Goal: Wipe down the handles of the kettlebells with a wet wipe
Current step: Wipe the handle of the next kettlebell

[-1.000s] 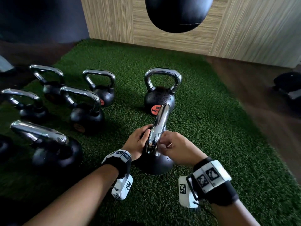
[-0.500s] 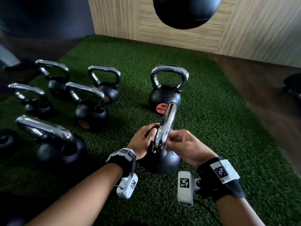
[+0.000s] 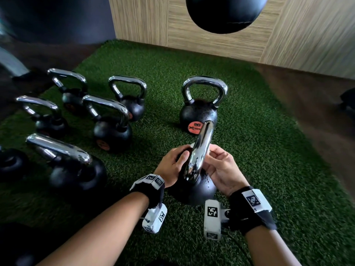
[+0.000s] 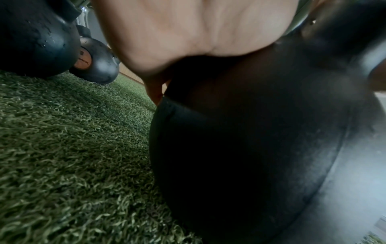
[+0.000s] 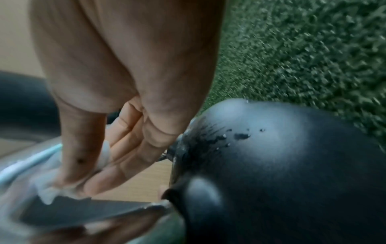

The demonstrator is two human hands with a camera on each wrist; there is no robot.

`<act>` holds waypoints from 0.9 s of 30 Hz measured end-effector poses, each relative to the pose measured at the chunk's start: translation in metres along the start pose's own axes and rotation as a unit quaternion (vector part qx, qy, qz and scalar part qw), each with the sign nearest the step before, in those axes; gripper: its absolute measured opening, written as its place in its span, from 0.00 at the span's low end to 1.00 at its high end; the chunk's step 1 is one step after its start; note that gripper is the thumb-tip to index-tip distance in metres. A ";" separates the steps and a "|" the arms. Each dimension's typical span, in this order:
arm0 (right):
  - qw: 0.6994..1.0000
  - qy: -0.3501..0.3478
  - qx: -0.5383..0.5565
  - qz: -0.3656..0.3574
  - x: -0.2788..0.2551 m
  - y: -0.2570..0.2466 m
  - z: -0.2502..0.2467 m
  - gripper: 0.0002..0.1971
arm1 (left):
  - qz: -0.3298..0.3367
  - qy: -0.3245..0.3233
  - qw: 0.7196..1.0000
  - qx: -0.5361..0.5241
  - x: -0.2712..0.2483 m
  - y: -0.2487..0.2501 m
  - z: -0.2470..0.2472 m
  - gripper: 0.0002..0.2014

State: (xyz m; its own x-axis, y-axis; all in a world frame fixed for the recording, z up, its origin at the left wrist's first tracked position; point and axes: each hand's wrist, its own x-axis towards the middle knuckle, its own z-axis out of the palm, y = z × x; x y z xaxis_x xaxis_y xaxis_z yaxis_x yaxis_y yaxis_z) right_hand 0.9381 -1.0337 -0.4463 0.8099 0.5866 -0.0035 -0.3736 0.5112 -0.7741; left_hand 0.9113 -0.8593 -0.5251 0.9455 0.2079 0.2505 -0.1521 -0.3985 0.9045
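Observation:
The nearest kettlebell (image 3: 194, 191) stands on the green turf, its chrome handle (image 3: 202, 148) edge-on to me. My left hand (image 3: 182, 155) grips it from the left at the base of the handle, palm (image 4: 188, 29) against the black body (image 4: 250, 132). My right hand (image 3: 211, 156) is on the right side of the handle. Its thumb and fingers pinch a white wet wipe (image 5: 54, 189) against the chrome handle (image 5: 83, 213). Wet drops show on the black body (image 5: 240, 136).
A kettlebell with an orange "20" label (image 3: 198, 114) stands just behind. Several more kettlebells (image 3: 113, 129) crowd the turf at left. A black punch bag (image 3: 224, 12) hangs overhead before a wood wall (image 3: 297, 35). Dark floor (image 3: 317, 116) borders the turf at right.
My right hand has worked the wipe slightly up the handle's right side. My left hand keeps its grip. My head view has drifted a little.

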 end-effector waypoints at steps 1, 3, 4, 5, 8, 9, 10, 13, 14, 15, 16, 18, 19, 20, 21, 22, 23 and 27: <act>1.000 0.006 -0.017 -0.012 0.001 0.000 0.001 0.12 | 0.006 0.004 1.000 0.002 -0.001 0.001 0.000 0.22; 0.996 0.031 -0.066 -0.048 0.005 -0.001 0.003 0.12 | 0.013 0.009 1.000 0.004 -0.001 0.002 -0.001 0.25; 0.990 0.056 -0.102 -0.075 0.009 -0.003 0.004 0.13 | 0.014 0.008 1.000 0.002 -0.001 0.002 -0.001 0.26; 0.981 0.083 -0.140 -0.105 0.013 -0.005 0.004 0.14 | 0.013 0.007 1.000 0.000 -0.001 0.001 -0.001 0.26; 0.944 0.150 -0.238 -0.170 0.020 -0.013 0.001 0.17 | 0.006 0.006 1.000 0.008 -0.001 -0.002 0.000 0.25; 0.933 0.161 -0.265 -0.181 0.019 -0.014 0.000 0.17 | 0.003 0.008 1.000 0.011 -0.001 -0.003 0.000 0.25; 0.924 0.164 -0.289 -0.187 0.018 -0.015 -0.001 0.17 | 0.000 0.011 1.000 0.014 -0.001 -0.004 -0.001 0.24; 0.879 0.179 -0.389 -0.209 0.016 -0.016 0.000 0.16 | -0.008 0.014 0.999 0.031 0.000 -0.004 0.000 0.21; 0.859 0.192 -0.422 -0.217 0.018 -0.017 0.000 0.15 | -0.007 0.013 0.999 0.032 0.000 -0.003 0.000 0.21; 0.842 0.207 -0.446 -0.223 0.020 -0.018 0.001 0.14 | -0.006 0.014 0.999 0.028 0.000 -0.003 0.000 0.22; 0.826 0.222 -0.466 -0.227 0.022 -0.019 0.002 0.13 | -0.006 0.015 1.000 0.023 0.000 -0.003 0.000 0.23; 0.800 0.249 -0.496 -0.227 0.028 -0.021 0.003 0.10 | -0.008 0.013 1.000 0.020 0.000 -0.003 -0.001 0.24; 0.790 0.257 -0.506 -0.230 0.029 -0.020 0.003 0.09 | -0.011 0.008 1.000 0.022 0.000 -0.003 -0.001 0.25; 0.781 0.258 -0.516 -0.240 0.031 -0.019 0.003 0.09 | -0.014 0.004 1.000 0.022 -0.001 -0.003 -0.001 0.24; 0.770 0.253 -0.527 -0.256 0.031 -0.018 0.002 0.10 | -0.019 0.001 1.000 0.020 -0.001 -0.003 -0.001 0.23; 0.757 0.247 -0.541 -0.272 0.032 -0.017 0.001 0.11 | -0.027 -0.003 1.000 0.014 -0.002 -0.003 -0.001 0.21; 0.744 0.243 -0.555 -0.282 0.032 -0.016 0.001 0.11 | -0.033 -0.004 0.999 0.011 -0.002 -0.003 -0.001 0.19; 0.716 0.277 -0.578 -0.277 0.042 -0.019 0.000 0.08 | -0.037 -0.006 0.999 0.001 -0.001 -0.006 -0.001 0.16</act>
State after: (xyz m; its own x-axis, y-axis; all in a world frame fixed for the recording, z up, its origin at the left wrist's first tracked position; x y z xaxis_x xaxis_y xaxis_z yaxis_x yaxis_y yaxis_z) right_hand 0.9788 -1.0189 -0.4313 0.8637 -0.0072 0.5040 0.4392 -0.4802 -0.7593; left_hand 0.9116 -0.8565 -0.5307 0.9576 0.2266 0.1781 -0.0800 -0.3844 0.9197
